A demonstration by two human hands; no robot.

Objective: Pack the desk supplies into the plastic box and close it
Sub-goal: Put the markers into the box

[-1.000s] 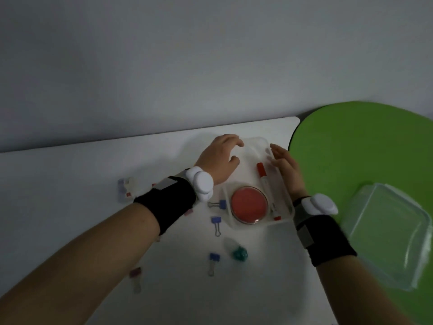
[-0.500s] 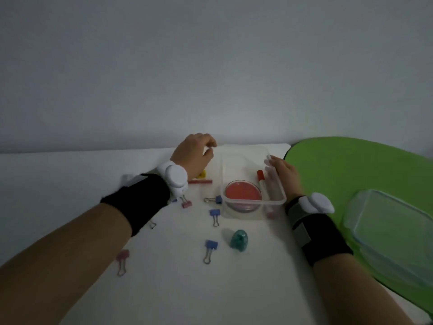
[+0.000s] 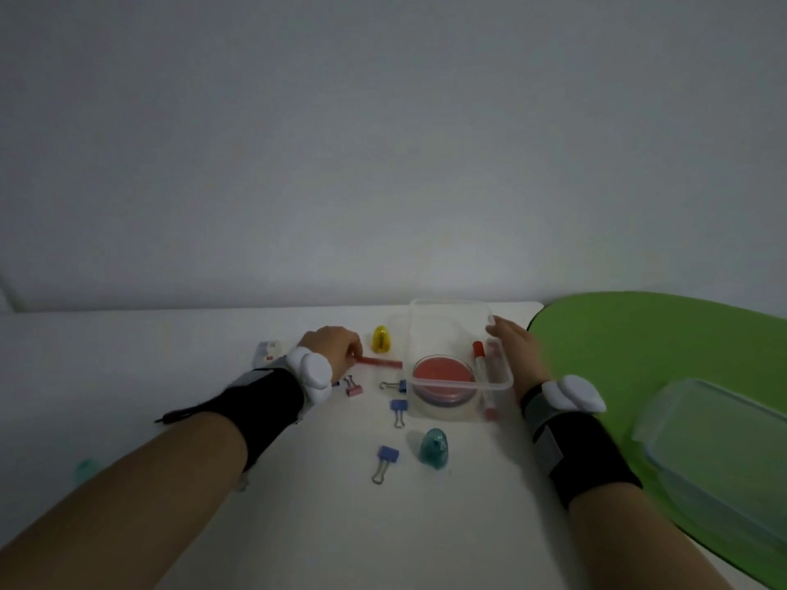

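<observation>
While left hand pinches red pen, plastic box touching right hand

The left arm stretches forward from the lower left corner with its forearm bare, and a black band topped by a white unit is strapped at the wrist. The left hand is turned back up, fingers curled under, and pinches one end of a pen. The right arm reaches in from the lower right and wears a second band and a second unit. The right hand lies along the right rim of the box, fingers nearly straight, fingertips touching near its far corner. The two hands are apart.
</observation>
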